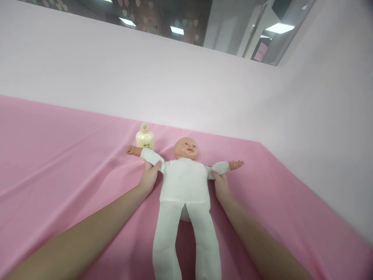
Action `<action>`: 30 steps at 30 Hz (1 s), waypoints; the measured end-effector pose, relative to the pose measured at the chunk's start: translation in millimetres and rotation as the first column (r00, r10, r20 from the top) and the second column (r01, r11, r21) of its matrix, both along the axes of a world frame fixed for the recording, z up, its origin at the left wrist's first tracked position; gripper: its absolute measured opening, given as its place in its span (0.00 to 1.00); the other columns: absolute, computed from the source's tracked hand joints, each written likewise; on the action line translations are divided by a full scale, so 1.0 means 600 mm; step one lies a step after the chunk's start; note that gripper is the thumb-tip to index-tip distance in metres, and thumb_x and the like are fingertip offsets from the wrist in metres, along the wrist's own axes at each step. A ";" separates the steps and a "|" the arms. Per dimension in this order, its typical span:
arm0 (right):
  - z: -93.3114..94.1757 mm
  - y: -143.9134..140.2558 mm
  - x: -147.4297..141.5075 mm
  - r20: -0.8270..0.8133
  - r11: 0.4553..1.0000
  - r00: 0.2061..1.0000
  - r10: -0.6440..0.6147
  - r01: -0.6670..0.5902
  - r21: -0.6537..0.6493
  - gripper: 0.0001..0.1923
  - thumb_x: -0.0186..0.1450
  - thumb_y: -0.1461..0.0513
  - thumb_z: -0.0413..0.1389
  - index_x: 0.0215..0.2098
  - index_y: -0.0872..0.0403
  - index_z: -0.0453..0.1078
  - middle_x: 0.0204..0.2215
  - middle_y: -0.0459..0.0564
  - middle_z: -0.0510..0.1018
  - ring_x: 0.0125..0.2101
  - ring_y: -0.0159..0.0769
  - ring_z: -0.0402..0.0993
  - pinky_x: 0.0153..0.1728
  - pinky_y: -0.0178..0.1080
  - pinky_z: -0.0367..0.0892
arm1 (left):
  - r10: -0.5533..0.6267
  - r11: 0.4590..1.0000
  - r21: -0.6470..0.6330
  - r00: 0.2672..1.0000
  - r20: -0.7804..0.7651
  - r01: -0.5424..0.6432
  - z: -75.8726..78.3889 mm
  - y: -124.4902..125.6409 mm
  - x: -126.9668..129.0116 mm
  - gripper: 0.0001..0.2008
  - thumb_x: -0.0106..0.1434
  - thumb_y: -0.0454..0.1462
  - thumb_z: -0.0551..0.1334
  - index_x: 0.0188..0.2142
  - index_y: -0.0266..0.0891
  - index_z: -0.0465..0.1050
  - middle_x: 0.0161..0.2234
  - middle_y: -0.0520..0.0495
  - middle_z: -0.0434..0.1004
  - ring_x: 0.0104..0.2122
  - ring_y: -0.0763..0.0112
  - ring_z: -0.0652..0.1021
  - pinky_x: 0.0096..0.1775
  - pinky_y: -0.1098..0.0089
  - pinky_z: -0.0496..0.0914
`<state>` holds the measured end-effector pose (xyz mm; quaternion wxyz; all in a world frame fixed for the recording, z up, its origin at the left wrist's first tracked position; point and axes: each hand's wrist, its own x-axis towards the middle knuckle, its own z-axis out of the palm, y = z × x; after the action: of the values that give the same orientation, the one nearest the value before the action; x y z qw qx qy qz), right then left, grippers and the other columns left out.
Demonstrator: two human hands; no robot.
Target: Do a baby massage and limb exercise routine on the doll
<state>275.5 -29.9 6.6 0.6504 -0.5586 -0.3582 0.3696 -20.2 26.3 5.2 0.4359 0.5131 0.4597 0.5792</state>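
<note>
A baby doll with a white cloth body lies on its back, its head away from me and both arms spread out sideways. My left hand is closed around the doll's upper arm on the left side, thumb on top. On the other side, my right hand grips the other upper arm near the elbow, its fingers partly hidden beneath the sleeve. Behind the doll's left-side forearm stands a pale yellow bottle with a rounded top and dark markings; the arm covers its lower part.
A pink cloth with soft wrinkles covers the surface under the doll. White walls rise behind it and on the right. High on the back wall is a glass pane showing ceiling lights and heart shapes.
</note>
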 end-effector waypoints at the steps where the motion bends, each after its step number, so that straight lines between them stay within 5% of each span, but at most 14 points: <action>1: 0.002 0.000 -0.001 0.043 1.000 0.999 0.000 -0.001 0.024 0.25 0.55 0.57 0.59 0.52 0.50 0.74 0.53 0.54 0.81 0.57 0.54 0.74 0.61 0.53 0.67 | 0.013 1.000 -0.008 1.000 -0.010 -0.013 0.001 0.001 -0.002 0.31 0.69 0.44 0.62 0.68 0.45 0.56 0.62 0.38 0.72 0.66 0.54 0.71 0.65 0.52 0.68; 6: 0.019 -0.007 -0.009 0.316 0.997 0.949 -0.003 -0.020 0.068 0.29 0.55 0.61 0.55 0.56 0.49 0.75 0.52 0.53 0.81 0.52 0.51 0.75 0.60 0.56 0.67 | -0.056 0.998 0.010 0.974 -0.218 0.060 0.009 0.003 -0.007 0.30 0.66 0.40 0.62 0.66 0.43 0.60 0.56 0.39 0.76 0.56 0.53 0.78 0.60 0.50 0.72; 10: 0.032 -0.014 -0.019 0.491 0.980 0.858 0.148 -0.194 0.044 0.24 0.58 0.62 0.54 0.51 0.45 0.79 0.51 0.50 0.83 0.53 0.51 0.77 0.61 0.56 0.66 | -0.185 0.944 0.148 0.844 -0.504 0.296 0.013 0.002 -0.006 0.29 0.62 0.32 0.57 0.63 0.43 0.71 0.58 0.41 0.78 0.59 0.50 0.75 0.64 0.47 0.67; 14: 0.037 -0.015 -0.025 0.522 0.967 0.835 0.174 -0.246 0.072 0.24 0.58 0.62 0.54 0.50 0.45 0.80 0.50 0.49 0.84 0.52 0.49 0.78 0.59 0.54 0.68 | -0.188 0.910 0.183 0.764 -0.618 0.372 0.015 0.002 -0.006 0.36 0.58 0.28 0.54 0.65 0.45 0.72 0.60 0.42 0.78 0.60 0.51 0.75 0.65 0.48 0.66; 23: 0.012 0.002 -0.007 0.185 0.999 0.982 0.026 -0.030 0.023 0.18 0.55 0.60 0.58 0.44 0.51 0.75 0.44 0.51 0.83 0.48 0.49 0.78 0.56 0.53 0.71 | -0.129 0.986 0.058 0.936 -0.329 0.156 0.004 0.006 -0.006 0.26 0.67 0.39 0.62 0.63 0.40 0.64 0.55 0.39 0.78 0.56 0.51 0.78 0.60 0.49 0.71; 30: 0.013 0.002 -0.006 -0.045 0.998 0.998 -0.046 0.044 -0.042 0.37 0.56 0.55 0.61 0.63 0.51 0.66 0.58 0.56 0.78 0.60 0.53 0.73 0.63 0.54 0.68 | -0.039 0.999 -0.007 0.999 -0.027 0.039 0.001 0.014 -0.008 0.31 0.67 0.45 0.66 0.65 0.44 0.59 0.59 0.39 0.73 0.62 0.55 0.73 0.63 0.55 0.67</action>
<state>272.2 -28.7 14.2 0.6550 -0.5712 -0.3229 0.3748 -25.0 34.5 5.9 0.4425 0.5285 0.4575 0.5618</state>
